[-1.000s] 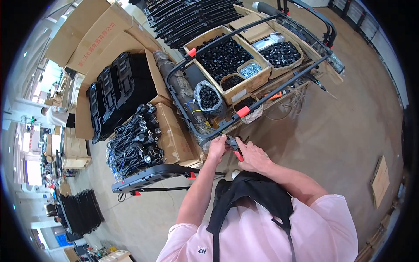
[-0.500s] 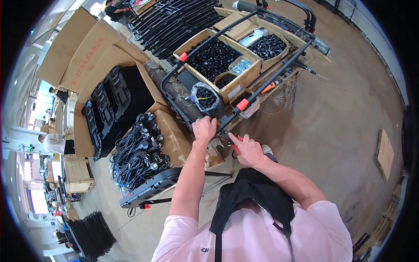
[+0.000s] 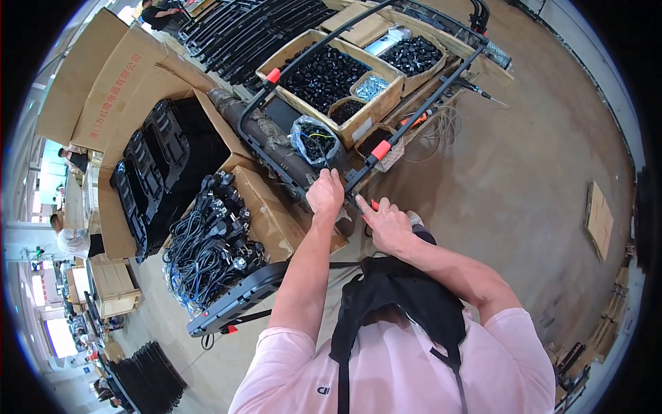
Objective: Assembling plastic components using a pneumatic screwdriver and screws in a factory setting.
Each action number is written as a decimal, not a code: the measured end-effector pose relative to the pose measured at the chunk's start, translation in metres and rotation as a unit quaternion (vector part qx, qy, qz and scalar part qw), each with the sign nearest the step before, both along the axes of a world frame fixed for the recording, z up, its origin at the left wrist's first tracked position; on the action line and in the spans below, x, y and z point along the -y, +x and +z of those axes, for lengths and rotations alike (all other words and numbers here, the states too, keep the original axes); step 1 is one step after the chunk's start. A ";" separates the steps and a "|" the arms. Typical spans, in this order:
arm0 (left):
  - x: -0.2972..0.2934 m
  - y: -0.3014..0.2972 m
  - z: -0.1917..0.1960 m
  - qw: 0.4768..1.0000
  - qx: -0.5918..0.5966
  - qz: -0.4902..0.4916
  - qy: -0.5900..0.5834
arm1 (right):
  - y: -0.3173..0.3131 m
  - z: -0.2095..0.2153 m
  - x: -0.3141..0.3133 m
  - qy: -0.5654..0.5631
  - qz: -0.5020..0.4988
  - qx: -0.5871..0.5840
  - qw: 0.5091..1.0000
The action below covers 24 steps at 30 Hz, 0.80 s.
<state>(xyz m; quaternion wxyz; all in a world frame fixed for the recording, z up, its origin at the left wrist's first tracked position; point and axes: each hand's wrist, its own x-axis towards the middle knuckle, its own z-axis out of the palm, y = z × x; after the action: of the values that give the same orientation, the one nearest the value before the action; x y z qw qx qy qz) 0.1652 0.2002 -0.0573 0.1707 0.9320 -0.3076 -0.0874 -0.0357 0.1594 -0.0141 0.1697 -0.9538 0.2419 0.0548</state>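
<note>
My left hand (image 3: 325,194) is closed in a pinch beside the near end of a black tubular frame (image 3: 407,134), just below a clear plastic bag (image 3: 316,141) of small black parts with a yellow strand. What its fingertips hold is too small to make out. To its right, my right hand (image 3: 387,226) is wrapped round a red-handled hand tool, like pliers (image 3: 374,205), with the index finger stretched toward the frame's end. Most of the tool is hidden by the hand. Red sleeves (image 3: 380,150) sit on the frame's tubes.
Beyond the frame, a wooden box (image 3: 348,58) holds black knobs, with silver screws (image 3: 372,87) in a smaller tub. An orange-handled tool (image 3: 417,119) lies at right. Bundled black cables (image 3: 214,234) and a carton (image 3: 110,76) of black plastic panels (image 3: 162,162) are at left. Several people work farther off.
My left hand has moved off the frame's near end, up toward the plastic bag, its fingers now pinched. My right hand stays near the frame end with the red-handled tool. The view has shifted slightly.
</note>
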 end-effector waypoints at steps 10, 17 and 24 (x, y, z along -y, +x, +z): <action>0.002 0.007 -0.005 1.000 -0.009 0.029 0.004 | -0.009 -0.044 0.057 0.399 0.021 0.088 0.912; 0.001 0.008 -0.009 0.998 -0.042 0.054 -0.007 | -0.004 -0.061 0.057 0.366 -0.032 -0.022 0.930; 0.001 0.009 -0.003 0.994 -0.059 0.088 -0.030 | -0.007 0.001 0.083 0.347 -0.044 -0.134 0.927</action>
<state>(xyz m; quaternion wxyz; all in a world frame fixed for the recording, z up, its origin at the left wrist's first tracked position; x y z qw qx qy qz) 0.1744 0.1987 -0.0607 0.2230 0.9433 -0.2161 -0.1174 -0.0423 0.0768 -0.0135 0.4587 -0.8072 0.2702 0.2551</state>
